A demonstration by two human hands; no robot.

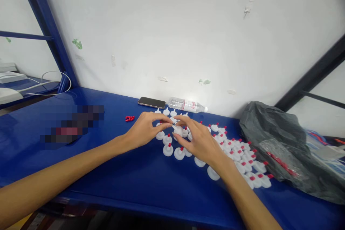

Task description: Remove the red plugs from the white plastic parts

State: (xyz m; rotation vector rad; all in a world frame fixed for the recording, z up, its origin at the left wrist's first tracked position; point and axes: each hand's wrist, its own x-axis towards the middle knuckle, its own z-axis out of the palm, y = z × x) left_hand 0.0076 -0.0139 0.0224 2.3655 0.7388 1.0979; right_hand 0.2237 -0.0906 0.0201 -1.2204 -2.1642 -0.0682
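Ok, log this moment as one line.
right hand: holding white nozzled disc | left hand: fingertips at its tip | red caps: loose cluster | plastic bottle: on its side

White stemmed discs [168,150], many red-capped, clustered; loose red caps [129,118], piled

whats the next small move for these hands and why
I'd probably steady the white piece in the right hand and line the left hand's fingertips up with its narrow tip. No red shows on that tip, while many similar pieces nearby wear red caps. Whether the left fingers hide a cap, I can't tell.
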